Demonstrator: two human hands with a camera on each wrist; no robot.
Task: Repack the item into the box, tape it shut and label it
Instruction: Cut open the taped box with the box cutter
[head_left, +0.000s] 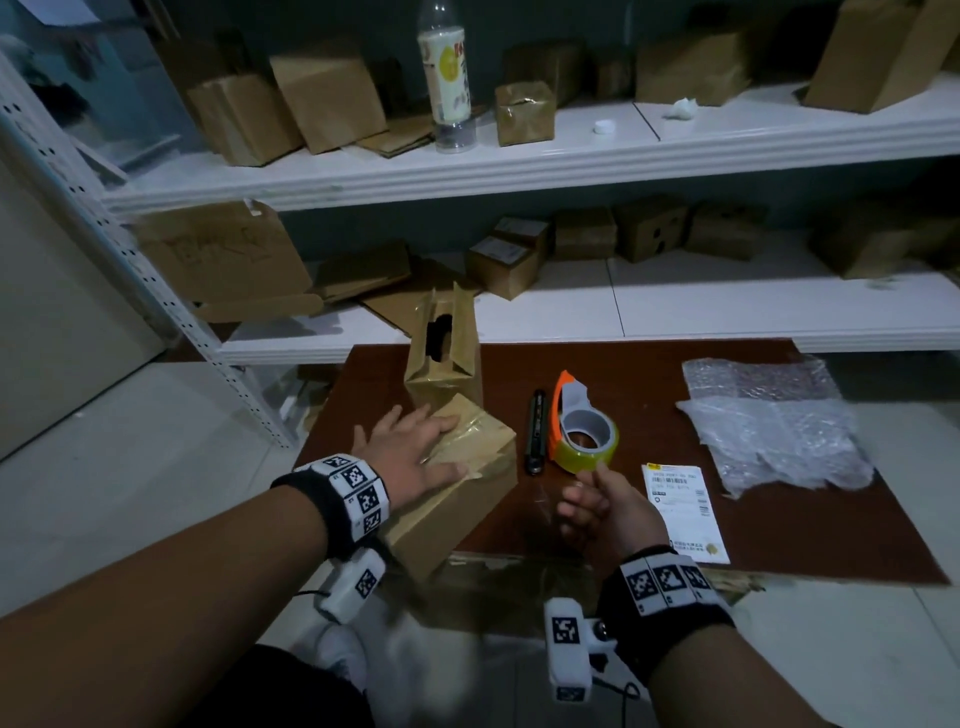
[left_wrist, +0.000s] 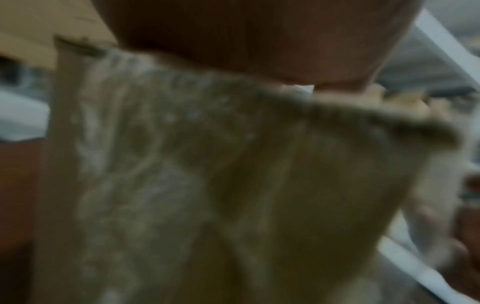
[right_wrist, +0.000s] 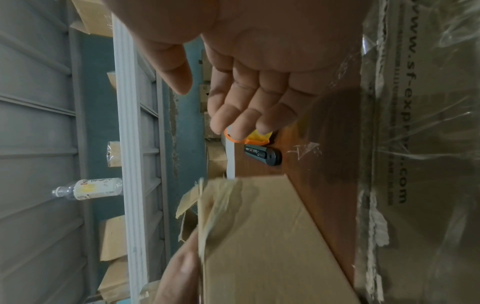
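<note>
A cardboard box lies on its side on the brown board, its top covered in shiny clear tape. My left hand rests flat on that taped top with straight fingers. My right hand hovers just right of the box, fingers relaxed and holding nothing, its thumb near the yellow tape roll in the orange dispenser. A white shipping label lies to the right of that hand. The left wrist view is blurred.
A black cutter lies between box and tape. A second box stands open behind. Bubble wrap covers the board's right side. White shelves with several boxes and a bottle stand behind.
</note>
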